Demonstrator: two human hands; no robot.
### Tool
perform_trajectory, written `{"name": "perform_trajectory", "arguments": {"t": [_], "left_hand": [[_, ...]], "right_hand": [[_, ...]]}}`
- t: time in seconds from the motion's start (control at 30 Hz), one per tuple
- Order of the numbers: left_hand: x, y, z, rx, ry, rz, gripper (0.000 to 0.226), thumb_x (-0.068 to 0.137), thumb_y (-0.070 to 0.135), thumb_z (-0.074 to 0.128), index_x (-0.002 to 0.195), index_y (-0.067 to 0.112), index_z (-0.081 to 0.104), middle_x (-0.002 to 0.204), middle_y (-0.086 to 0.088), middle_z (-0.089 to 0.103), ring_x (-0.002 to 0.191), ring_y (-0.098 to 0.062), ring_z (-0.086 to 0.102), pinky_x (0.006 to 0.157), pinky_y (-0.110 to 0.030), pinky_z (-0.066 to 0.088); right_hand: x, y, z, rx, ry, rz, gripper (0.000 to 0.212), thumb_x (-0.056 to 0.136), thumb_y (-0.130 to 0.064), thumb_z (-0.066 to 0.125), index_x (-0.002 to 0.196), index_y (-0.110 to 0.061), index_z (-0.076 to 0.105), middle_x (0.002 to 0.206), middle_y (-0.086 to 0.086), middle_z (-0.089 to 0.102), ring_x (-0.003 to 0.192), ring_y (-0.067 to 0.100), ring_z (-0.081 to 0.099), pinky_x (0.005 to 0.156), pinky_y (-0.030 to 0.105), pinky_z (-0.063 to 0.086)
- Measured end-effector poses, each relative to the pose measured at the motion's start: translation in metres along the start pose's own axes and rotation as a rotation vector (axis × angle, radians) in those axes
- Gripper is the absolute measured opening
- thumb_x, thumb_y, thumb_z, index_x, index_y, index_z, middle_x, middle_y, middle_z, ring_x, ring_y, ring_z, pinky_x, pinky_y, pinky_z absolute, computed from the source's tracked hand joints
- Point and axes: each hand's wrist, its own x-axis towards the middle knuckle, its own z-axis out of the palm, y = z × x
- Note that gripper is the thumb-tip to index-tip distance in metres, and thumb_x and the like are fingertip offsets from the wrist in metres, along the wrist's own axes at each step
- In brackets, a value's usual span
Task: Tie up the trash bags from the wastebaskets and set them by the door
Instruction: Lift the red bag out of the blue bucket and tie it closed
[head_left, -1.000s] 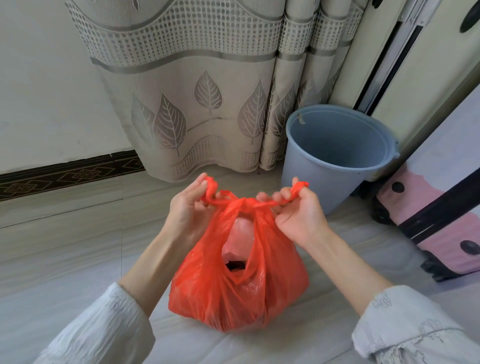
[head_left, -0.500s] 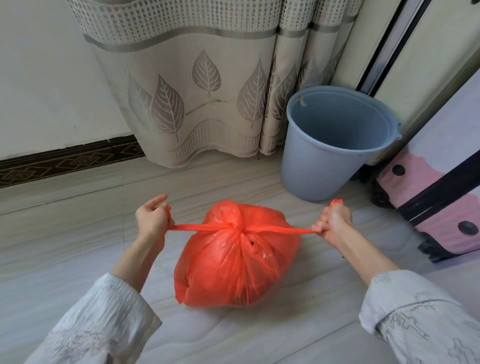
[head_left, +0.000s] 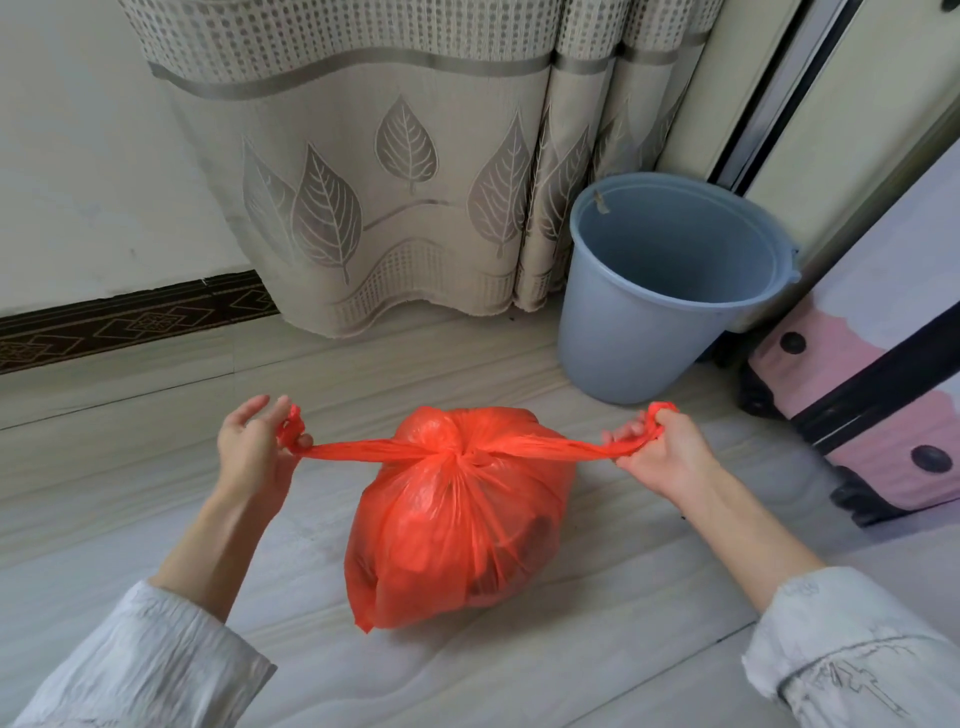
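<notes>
A full red-orange trash bag (head_left: 457, 525) sits on the pale floor in front of me, its top cinched into a knot at the middle. Its two handle strips stretch out taut to either side. My left hand (head_left: 254, 452) pinches the left strip between thumb and fingers, other fingers spread. My right hand (head_left: 660, 447) is clenched around the right strip. A grey-blue plastic wastebasket (head_left: 670, 296) stands with no liner in it, behind and to the right of the bag.
A beige leaf-patterned curtain (head_left: 395, 171) hangs to the floor behind the bag. A pink and black suitcase (head_left: 878, 400) leans at the right, beside the wastebasket. A white wall with a dark patterned skirting (head_left: 119, 322) runs along the left.
One second ago the bag's mouth gaped open with the handles crossed close together. My hands have since pulled far apart, drawing the knot tight and closing the bag.
</notes>
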Motion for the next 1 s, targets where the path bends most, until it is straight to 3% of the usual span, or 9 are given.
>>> {"name": "perform_trajectory", "arguments": {"t": [0.1,0.17,0.37,0.53,0.63,0.7,0.87,0.93,1.0], "left_hand": [[-0.005,-0.002,0.003,0.116,0.018,0.047,0.041,0.087,0.013,0.058,0.119,0.012,0.033,0.078,-0.005,0.053,0.062,-0.010,0.051,0.061,-0.025,0.045],[-0.007,-0.007,-0.001,0.195,0.078,0.066,0.052,0.084,0.022,0.062,0.126,0.012,0.034,0.090,-0.009,0.057,0.073,-0.012,0.058,0.070,-0.028,0.050],[-0.009,-0.021,-0.016,0.831,0.207,0.221,0.061,0.075,0.063,0.051,0.118,0.021,0.039,0.099,-0.008,0.065,0.104,-0.032,0.056,0.090,-0.041,0.040],[-0.002,-0.030,-0.026,0.763,0.229,0.023,0.084,0.064,0.073,0.054,0.119,0.012,0.035,0.114,-0.021,0.058,0.098,-0.039,0.060,0.085,-0.047,0.051],[-0.009,-0.033,-0.022,0.396,-0.044,-0.321,0.063,0.079,0.061,0.051,0.115,0.010,0.048,0.116,-0.016,0.056,0.107,-0.028,0.053,0.088,-0.040,0.046],[-0.018,-0.036,-0.009,0.237,-0.238,-0.429,0.052,0.086,0.054,0.045,0.115,0.011,0.050,0.112,-0.011,0.057,0.111,-0.022,0.050,0.094,-0.036,0.042],[-0.036,-0.032,0.037,-0.093,-0.234,-0.169,0.034,0.097,0.031,0.032,0.073,0.013,0.048,0.052,0.000,0.066,0.067,-0.017,0.065,0.067,-0.029,0.052],[-0.044,-0.030,0.054,-0.158,-0.267,-0.110,0.039,0.099,0.031,0.028,0.064,0.016,0.037,0.037,0.005,0.041,0.040,-0.013,0.048,0.051,-0.020,0.051],[-0.050,-0.028,0.063,-0.074,-0.286,-0.075,0.040,0.099,0.032,0.025,0.062,0.018,0.031,0.035,0.011,0.024,0.031,-0.007,0.025,0.037,-0.015,0.036]], "right_hand": [[-0.004,0.004,0.002,-0.039,0.045,-0.020,0.030,0.094,-0.030,0.033,0.074,-0.012,0.047,0.084,0.006,0.049,0.076,0.019,0.050,0.086,0.041,0.038],[-0.005,0.009,0.001,-0.090,0.092,0.023,0.042,0.092,-0.048,0.030,0.081,-0.012,0.048,0.087,0.009,0.052,0.089,0.025,0.054,0.087,0.044,0.042],[-0.015,0.039,0.009,-0.137,0.119,0.126,0.056,0.090,-0.061,0.024,0.075,-0.010,0.043,0.081,0.014,0.054,0.068,0.025,0.051,0.058,0.034,0.042],[-0.022,0.048,0.025,0.108,-0.097,-0.001,0.026,0.093,-0.018,0.032,0.101,-0.007,0.053,0.100,0.013,0.052,0.097,0.027,0.057,0.078,0.032,0.050],[-0.018,0.065,0.024,-0.377,-0.076,-0.031,0.014,0.089,-0.023,0.048,0.077,-0.018,0.051,0.075,0.003,0.049,0.065,0.014,0.047,0.051,0.024,0.042],[-0.016,0.072,0.023,-0.692,-0.052,-0.046,0.020,0.084,-0.037,0.059,0.077,-0.020,0.053,0.074,-0.002,0.048,0.062,0.011,0.040,0.049,0.024,0.031],[-0.016,0.073,0.049,-0.739,-0.141,-0.418,0.032,0.096,-0.027,0.044,0.068,-0.020,0.058,0.073,-0.002,0.059,0.073,0.014,0.054,0.068,0.023,0.041],[-0.018,0.073,0.061,-0.608,-0.177,-0.414,0.040,0.098,-0.029,0.036,0.061,-0.019,0.049,0.064,0.002,0.061,0.070,0.021,0.058,0.074,0.033,0.042],[-0.018,0.071,0.064,-0.356,-0.248,-0.260,0.043,0.099,-0.033,0.029,0.059,-0.017,0.037,0.040,-0.003,0.049,0.042,0.013,0.052,0.064,0.032,0.042]]}}
